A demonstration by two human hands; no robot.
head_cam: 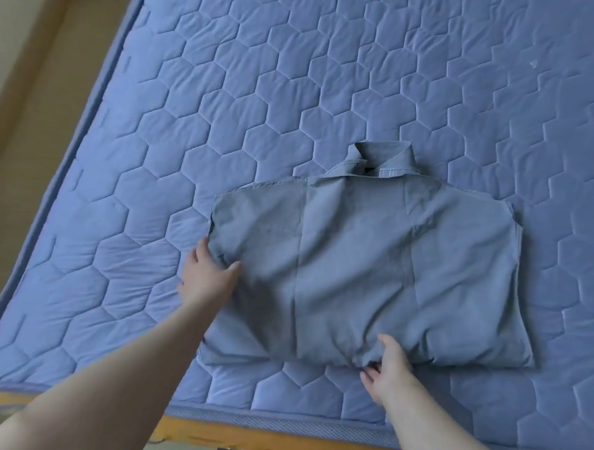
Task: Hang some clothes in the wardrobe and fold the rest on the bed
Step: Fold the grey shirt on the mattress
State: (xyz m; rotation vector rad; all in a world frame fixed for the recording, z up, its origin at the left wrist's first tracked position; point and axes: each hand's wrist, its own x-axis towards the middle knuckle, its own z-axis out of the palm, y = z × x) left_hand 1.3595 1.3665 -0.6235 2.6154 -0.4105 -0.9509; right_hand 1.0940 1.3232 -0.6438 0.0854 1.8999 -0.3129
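Observation:
A grey-blue collared shirt [358, 261] lies partly folded on the blue quilted mattress [227, 85], its collar pointing away from me. My left hand [208, 275] pinches the shirt's left edge between thumb and fingers. Along the near hem, my right hand [386, 368] grips the bunched fabric, thumb on top and fingers tucked under the fold. The shirt's right side is folded in under the body.
The mattress sits on a wooden bed frame [262, 441] whose near rail runs along the bottom. A beige floor or wall strip [25, 94] lies beyond the mattress's left edge. No wardrobe or other clothes are in view.

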